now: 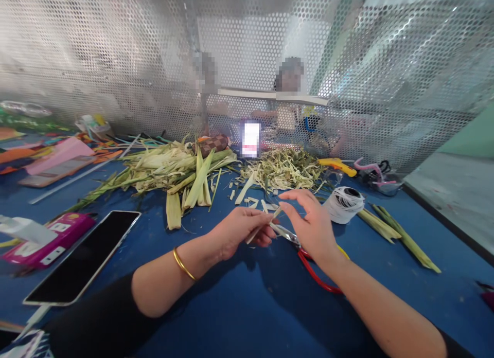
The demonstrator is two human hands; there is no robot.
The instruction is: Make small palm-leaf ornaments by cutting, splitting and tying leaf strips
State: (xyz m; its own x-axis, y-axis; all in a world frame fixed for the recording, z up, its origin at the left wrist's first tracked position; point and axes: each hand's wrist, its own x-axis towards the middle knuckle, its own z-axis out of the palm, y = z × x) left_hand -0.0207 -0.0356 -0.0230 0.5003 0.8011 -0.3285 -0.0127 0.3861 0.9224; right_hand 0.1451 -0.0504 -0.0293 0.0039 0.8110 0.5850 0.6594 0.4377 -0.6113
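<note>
No writing can be read anywhere in the scene. The pink pack (50,239) at the near left of the counter (239,306) carries white labels, but their print is too small to make out. The far card (250,139) behind the leaf scraps is blurred, and the phone (83,257) screen is dark.

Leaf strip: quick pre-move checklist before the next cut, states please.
1. Left hand grips the leaf strip: ok.
2. Right hand pinches the strip's upper end: ok.
3. Scissors within reach: ok, red handles lie on the blue table under the right hand.
4. Scissors held: not ok, no fingers in the handles.
5. Blades open or closed: cannot tell, partly hidden.
6. Thread spool apart from both hands: ok.
</note>
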